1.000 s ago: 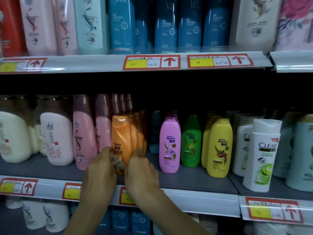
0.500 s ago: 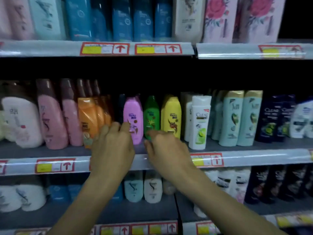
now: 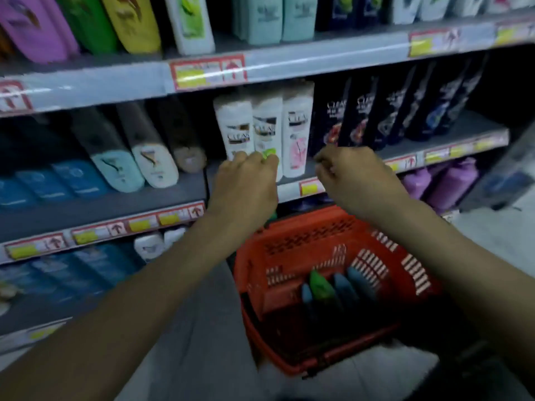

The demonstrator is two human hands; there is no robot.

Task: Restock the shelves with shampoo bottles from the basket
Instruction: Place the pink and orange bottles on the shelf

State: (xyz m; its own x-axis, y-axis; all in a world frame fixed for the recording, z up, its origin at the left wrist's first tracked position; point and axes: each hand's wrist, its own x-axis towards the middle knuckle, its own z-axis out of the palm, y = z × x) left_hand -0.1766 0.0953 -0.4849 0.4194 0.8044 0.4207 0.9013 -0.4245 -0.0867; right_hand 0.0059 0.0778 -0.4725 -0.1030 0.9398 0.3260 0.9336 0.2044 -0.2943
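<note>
Two hands are in the air above the red basket (image 3: 333, 287), and neither one holds a bottle. The left hand (image 3: 246, 183) is over the far left corner of the basket, fingers loosely curled and empty; its knuckles lie in front of the white bottles (image 3: 266, 134) on the shelf behind the basket, but I cannot tell if they touch them. The right hand (image 3: 351, 180) is over the far edge of the basket, also loosely curled with nothing between the fingers. The picture is blurred, so small details of the fingers are not sure.

The shampoo bottles to restock are inside the basket: a green bottle (image 3: 320, 285) and some blue bottles (image 3: 353, 285) stand close together near its middle, their caps pointing up. The basket itself seems to stand on the floor, just in front of the shelf.

In my judgement the step in hand is to go down for the next bottle. To do it well, one hand should come straight down into the basket and take one bottle by its body, not by the cap, because the bottles lean against each other and may fall when one is pulled. The other hand can stay free to make room on the shelf. Before lifting, it is good to choose the row behind the basket that matches the bottle: dark bottles (image 3: 405, 111) to the right of the white ones, pale ones (image 3: 136, 163) to the left.
</note>
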